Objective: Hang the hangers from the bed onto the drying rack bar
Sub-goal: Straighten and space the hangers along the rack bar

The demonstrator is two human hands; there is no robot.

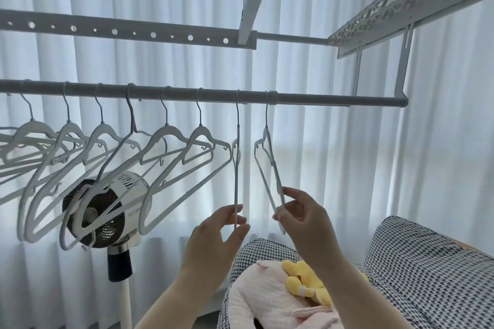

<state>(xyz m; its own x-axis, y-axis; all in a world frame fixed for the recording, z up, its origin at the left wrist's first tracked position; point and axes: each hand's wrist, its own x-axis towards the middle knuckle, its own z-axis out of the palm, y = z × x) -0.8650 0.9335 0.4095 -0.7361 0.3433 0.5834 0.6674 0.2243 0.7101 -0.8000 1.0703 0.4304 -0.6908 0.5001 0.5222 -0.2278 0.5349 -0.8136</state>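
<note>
Head view: two white hangers are seen hooked over the drying rack bar [320, 100], side by side and slightly apart, both turned nearly edge-on to the camera. The nearer-left hanger [236, 181] is pinched at its lower end between the thumb and curled fingers of the left hand [222, 224]. The neighbouring hanger [270, 163], hung just to its right and tilted, is gripped near its bottom edge by the fingertips and thumb of the right hand [302, 216]. Both hands are raised from below, and neither hook is lifted off the bar.

Further left along the same bar, a row of hangers [165, 141] is already hung, each angled and partly overlapped by the next. Behind that row a standing fan [107, 208] is placed, its head partly covered by the hangers. Above the bar, two perforated rails [133, 31] of the rack are seen. The whole background is filled by a pale pleated curtain [374, 168]. At the lower right, checked bedding [427, 262] is visible, with a pink plush toy [256, 299] and a yellow plush toy [307, 283] laid on it, touching each other.
</note>
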